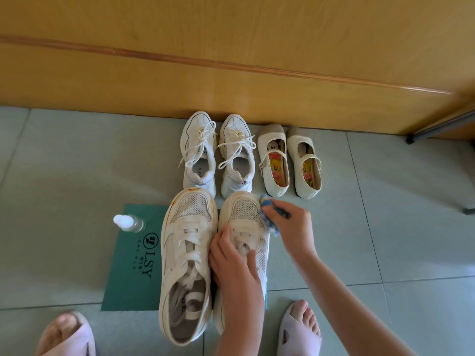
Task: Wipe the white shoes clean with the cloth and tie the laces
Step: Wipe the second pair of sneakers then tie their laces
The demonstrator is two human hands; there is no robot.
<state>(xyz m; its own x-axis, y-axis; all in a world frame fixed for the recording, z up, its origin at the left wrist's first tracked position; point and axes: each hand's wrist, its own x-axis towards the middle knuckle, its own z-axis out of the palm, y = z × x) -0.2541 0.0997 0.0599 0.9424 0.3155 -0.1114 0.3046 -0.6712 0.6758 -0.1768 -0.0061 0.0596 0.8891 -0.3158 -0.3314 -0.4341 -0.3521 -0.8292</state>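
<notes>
Two large white shoes lie side by side on a green mat (133, 273), toes pointing away from me. The left shoe (187, 265) has brown stains along its toe rim and its laces lie loose. My left hand (235, 268) grips the right shoe (244, 209) over its laces and tongue. My right hand (293, 227) holds a crumpled blue patterned cloth (267, 214) against the right side of that shoe's toe.
A small clear bottle with a white cap (129, 222) lies on the mat's far left corner. A second pair of white sneakers (217, 155) and cream strap shoes (289, 160) stand by the wooden wall. My slippered feet (299, 330) are at the bottom.
</notes>
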